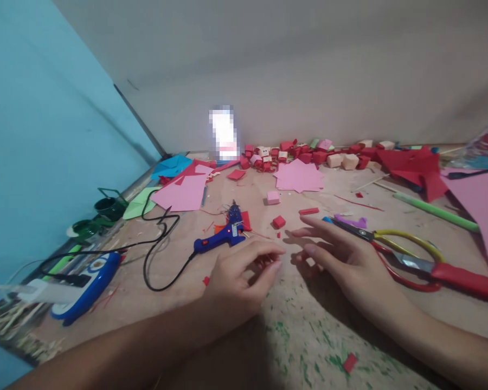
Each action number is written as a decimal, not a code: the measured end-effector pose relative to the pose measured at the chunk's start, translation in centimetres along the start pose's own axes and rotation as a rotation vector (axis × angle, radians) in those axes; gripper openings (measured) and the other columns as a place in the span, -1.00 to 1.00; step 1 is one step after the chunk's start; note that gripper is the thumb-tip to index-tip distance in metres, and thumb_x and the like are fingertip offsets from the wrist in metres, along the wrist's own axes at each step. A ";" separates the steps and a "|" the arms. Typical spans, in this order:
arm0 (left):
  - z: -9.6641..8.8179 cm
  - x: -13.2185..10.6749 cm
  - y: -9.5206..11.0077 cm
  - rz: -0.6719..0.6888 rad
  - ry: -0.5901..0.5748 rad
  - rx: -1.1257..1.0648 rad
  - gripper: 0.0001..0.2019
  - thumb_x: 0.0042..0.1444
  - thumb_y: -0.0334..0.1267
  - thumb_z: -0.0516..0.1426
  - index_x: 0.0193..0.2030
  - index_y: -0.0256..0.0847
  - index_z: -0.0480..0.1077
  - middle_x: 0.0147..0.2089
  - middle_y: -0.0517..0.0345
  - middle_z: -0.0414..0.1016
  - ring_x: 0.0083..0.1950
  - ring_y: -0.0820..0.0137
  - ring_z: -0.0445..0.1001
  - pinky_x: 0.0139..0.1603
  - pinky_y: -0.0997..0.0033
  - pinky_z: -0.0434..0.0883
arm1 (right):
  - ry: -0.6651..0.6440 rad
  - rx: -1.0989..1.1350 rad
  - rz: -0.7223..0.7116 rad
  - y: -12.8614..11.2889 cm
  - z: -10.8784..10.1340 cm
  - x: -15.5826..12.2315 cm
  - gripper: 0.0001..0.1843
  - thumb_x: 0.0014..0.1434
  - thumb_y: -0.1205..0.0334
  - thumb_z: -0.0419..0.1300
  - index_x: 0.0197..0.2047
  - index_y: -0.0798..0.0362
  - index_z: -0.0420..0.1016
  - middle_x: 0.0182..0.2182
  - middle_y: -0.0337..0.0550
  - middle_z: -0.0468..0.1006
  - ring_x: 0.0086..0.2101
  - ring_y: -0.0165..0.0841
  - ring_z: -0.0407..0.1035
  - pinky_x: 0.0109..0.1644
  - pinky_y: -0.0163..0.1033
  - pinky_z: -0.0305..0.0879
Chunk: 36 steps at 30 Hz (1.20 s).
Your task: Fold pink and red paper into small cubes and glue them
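Observation:
My left hand (242, 273) hovers low over the middle of the table, fingers loosely curled. A small gap shows between its thumb and index tips, and nothing is visible in it. Opposite it, my right hand (345, 257) has its fingers partly stretched and apart, holding nothing. Just beyond both hands lie a small red paper cube (278, 222), a pink paper cube (273, 197) and a folded red paper strip (309, 211). A blue glue gun (217, 239) with a lit red light rests beyond my left hand. Scissors (406, 252) with yellow and red handles lie beside my right hand.
Many paper cubes (350, 161) line the wall. Pink paper sheets (299, 176), a pixelated bright screen (224, 132) and a green stick (435, 211) are farther back. The glue gun's black cord (146, 268) loops left, near a blue-and-white power strip (87, 287).

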<state>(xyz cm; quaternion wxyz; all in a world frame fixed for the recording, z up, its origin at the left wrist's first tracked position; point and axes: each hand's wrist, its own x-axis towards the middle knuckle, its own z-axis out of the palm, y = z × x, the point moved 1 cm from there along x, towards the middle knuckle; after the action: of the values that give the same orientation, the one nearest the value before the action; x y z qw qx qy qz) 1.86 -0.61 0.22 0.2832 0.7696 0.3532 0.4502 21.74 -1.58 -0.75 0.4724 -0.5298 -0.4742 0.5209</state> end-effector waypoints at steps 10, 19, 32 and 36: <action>-11.1 8.7 -6.1 -0.359 -0.124 0.658 -0.69 0.24 -0.17 0.21 0.07 -0.20 0.52 0.22 -0.05 0.56 0.24 0.15 0.49 0.30 0.10 0.39 | -0.020 -0.202 -0.002 -1.4 0.5 -0.3 -0.56 0.10 -0.07 0.31 -0.03 0.00 0.63 -0.32 -0.08 0.73 -0.42 -0.22 0.58 -0.36 -0.16 0.53; -14.2 6.9 -11.7 -0.479 -0.327 0.947 -0.60 0.28 -0.06 0.19 0.16 -0.23 0.48 0.26 -0.14 0.50 0.26 0.05 0.47 0.28 0.01 0.38 | -0.013 -0.309 -0.046 -2.4 0.6 -0.7 -0.55 0.06 -0.10 0.22 -0.11 0.02 0.63 -0.39 -0.11 0.71 -0.49 -0.23 0.54 -0.40 -0.11 0.51; -14.3 5.5 -13.2 -0.331 -0.285 0.995 -0.62 0.37 -0.14 0.16 0.25 -0.23 0.40 0.27 -0.10 0.46 0.26 0.11 0.46 0.29 -0.11 0.38 | -0.080 -0.402 -0.143 -2.3 0.6 -0.8 -0.59 0.17 -0.06 0.14 -0.16 0.05 0.66 -0.48 -0.15 0.68 -0.51 -0.24 0.52 -0.41 -0.17 0.46; -14.6 5.5 -13.1 -0.347 -0.216 1.005 -0.56 0.39 -0.22 0.07 0.36 -0.26 0.32 0.27 -0.16 0.50 0.28 0.11 0.47 0.32 0.02 0.37 | -0.060 -0.421 -0.121 -2.2 0.6 -0.8 -0.53 0.12 -0.10 0.13 -0.19 0.08 0.68 -0.41 -0.10 0.69 -0.52 -0.27 0.48 -0.41 -0.17 0.45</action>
<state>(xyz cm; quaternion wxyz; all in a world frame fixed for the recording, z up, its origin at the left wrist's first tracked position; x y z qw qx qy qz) -13.01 13.24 -0.58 -0.0147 0.7824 0.6159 0.0908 21.07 -2.14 1.53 0.3674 -0.5718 -0.6172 0.3964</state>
